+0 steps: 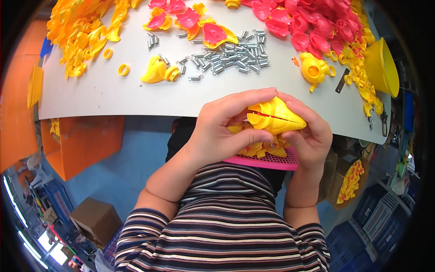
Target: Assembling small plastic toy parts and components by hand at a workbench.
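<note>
Both of my hands grip a yellow plastic toy shell [282, 113] just in front of the table's near edge. It tapers to a point at the right, and a dark seam with a little red runs along it between two halves. My left hand [222, 122] wraps the wide end, thumb below and fingers above. Around the pointed end close the fingers and thumb of my right hand [313, 131]. Beneath them is a pink mesh basket [290, 165] holding several yellow pieces [260, 149], partly hidden by my hands.
On the white table [149, 99] lie metal springs [235, 56], a yellow toy part [156, 71], another yellow part [312, 69] and yellow rings [123, 69]. Yellow shells [81, 31] are heaped left, pink shells [312, 25] right. An orange bin [86, 149] stands below left.
</note>
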{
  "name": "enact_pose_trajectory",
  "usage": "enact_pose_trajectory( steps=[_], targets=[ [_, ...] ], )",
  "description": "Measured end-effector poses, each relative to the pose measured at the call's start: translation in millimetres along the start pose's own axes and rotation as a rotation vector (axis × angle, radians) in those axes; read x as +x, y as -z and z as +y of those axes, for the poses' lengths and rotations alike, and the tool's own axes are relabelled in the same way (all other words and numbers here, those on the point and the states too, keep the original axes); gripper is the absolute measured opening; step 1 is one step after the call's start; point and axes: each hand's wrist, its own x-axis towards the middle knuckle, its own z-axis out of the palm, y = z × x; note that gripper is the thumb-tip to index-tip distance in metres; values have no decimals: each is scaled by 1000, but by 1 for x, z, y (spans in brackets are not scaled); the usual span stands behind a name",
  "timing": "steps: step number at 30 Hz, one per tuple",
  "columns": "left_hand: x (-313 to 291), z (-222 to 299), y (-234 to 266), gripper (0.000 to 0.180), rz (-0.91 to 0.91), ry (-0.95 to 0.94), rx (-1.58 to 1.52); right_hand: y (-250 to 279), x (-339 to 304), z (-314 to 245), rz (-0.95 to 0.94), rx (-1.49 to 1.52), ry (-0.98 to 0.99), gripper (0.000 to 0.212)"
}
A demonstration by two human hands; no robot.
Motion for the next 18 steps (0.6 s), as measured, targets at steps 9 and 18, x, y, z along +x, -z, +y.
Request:
enact_pose_trajectory(
  steps=[9, 18],
  targets=[
    [-5, -8, -2, 48, -3, -139, 102, 2, -10, 3, -29, -58, 93, 45],
    [2, -9, -11, 45, 85, -55, -220, 4, -9, 9, 8, 24, 12, 48]
  ],
)
